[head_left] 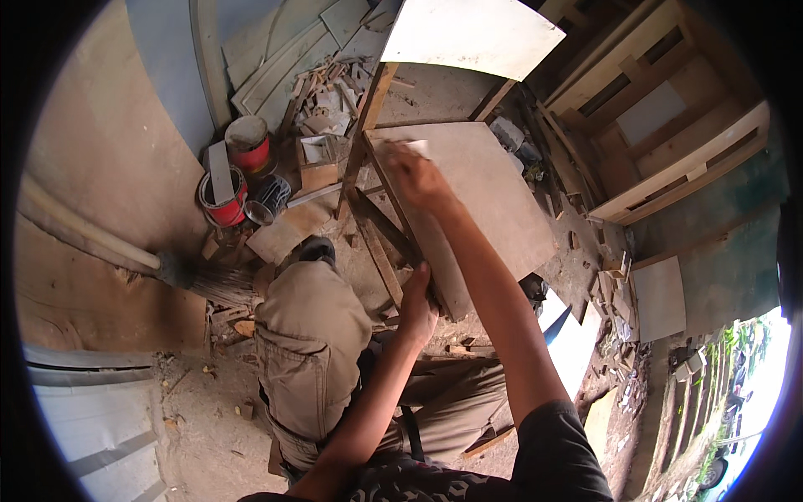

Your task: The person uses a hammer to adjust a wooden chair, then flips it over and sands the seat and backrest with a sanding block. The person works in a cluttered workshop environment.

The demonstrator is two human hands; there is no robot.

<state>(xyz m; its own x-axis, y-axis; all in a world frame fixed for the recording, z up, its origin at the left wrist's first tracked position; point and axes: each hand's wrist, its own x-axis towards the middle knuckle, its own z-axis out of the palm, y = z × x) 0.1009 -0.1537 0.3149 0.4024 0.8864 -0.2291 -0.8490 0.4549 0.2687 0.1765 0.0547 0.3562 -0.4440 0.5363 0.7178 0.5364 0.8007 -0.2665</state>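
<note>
A wooden chair (493,188) with a broad tan seat, a white-faced back panel (468,38) and bare wooden legs stands in front of me. At the seat's near corner, my left hand (416,308) is closed round the edge. My right arm reaches across the seat. My right hand (416,174), slightly blurred, is closed over the seat's left edge near the back. A small pale piece (416,147) shows at its fingers; whether it is sandpaper or cloth I cannot make out.
On the left stand red paint cans (248,144) and a broom (209,280) with a long pale handle. Wood offcuts (322,96) are heaped behind. A wooden frame with slots (686,180) leans at the right, and scraps litter the floor.
</note>
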